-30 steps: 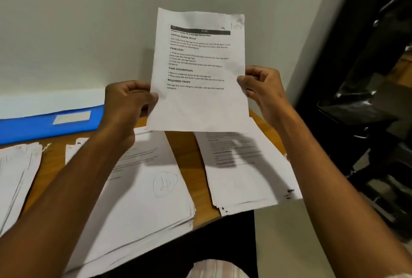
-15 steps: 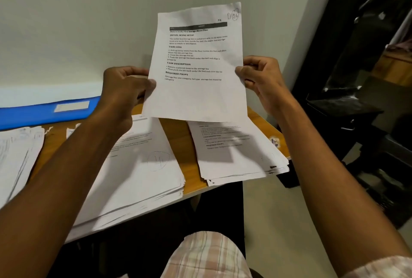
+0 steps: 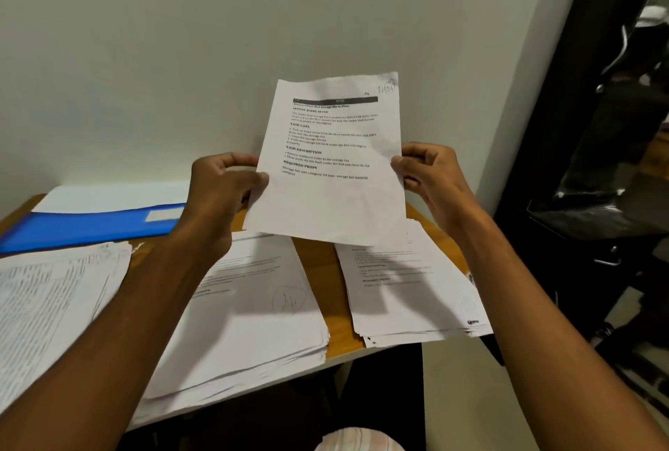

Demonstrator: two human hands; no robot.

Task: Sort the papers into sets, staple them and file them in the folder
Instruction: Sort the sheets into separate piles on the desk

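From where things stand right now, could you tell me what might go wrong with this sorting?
1. The right-hand stack juts past the table edge; a nudge while adding the held sheet might tip it off.
2. The left hand and right hand pinch only the sheet's side edges, so it could sag or crease.
3. The middle stack is fanned unevenly, so sets may mix.

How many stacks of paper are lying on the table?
3: a left stack near the table's left edge, a middle stack under the left arm, a right stack overhanging the front edge. More may be hidden behind the arms.
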